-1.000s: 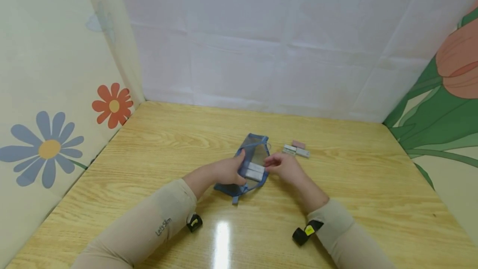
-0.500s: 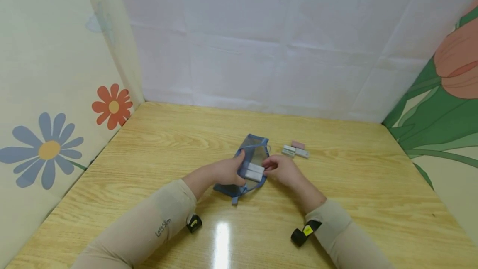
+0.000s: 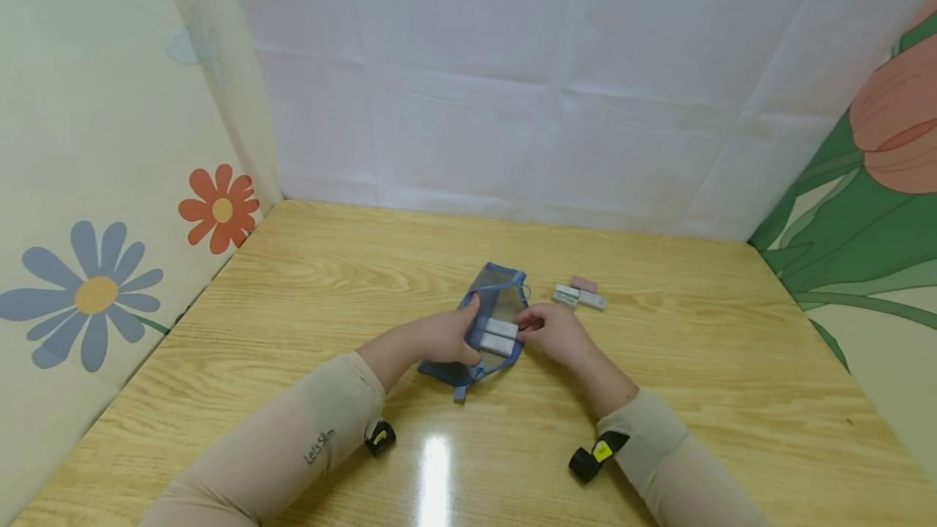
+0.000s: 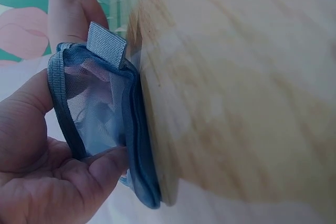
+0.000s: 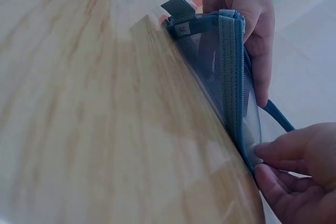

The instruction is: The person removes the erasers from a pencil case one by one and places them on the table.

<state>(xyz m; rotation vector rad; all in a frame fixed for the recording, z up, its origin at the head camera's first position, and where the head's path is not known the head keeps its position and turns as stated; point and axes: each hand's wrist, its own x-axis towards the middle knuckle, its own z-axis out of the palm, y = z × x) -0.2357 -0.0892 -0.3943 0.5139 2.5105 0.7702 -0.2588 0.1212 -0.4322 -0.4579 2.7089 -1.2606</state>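
A blue-trimmed mesh zip pouch lies on its side on the table, mouth open to the right. Two small white rectangular blocks sit side by side at its mouth. My left hand grips the pouch from the left, thumb and fingers spread round its body; the left wrist view shows this hand holding the blue-banded edge. On the other side, my right hand has thumb and index finger at the mouth's right rim. Seen from the right wrist, those fingertips pinch the pouch's lower edge, its zip tape running beside them.
Beyond my right hand lie several small blocks: a pink one, a white one and a pale greenish one. The wooden table ends at a white cloth backdrop. Flower-printed panels stand at both sides.
My right hand has shifted slightly left, closer in against the pouch's mouth. The left hand, the pouch and the loose blocks stay nearly where they were.
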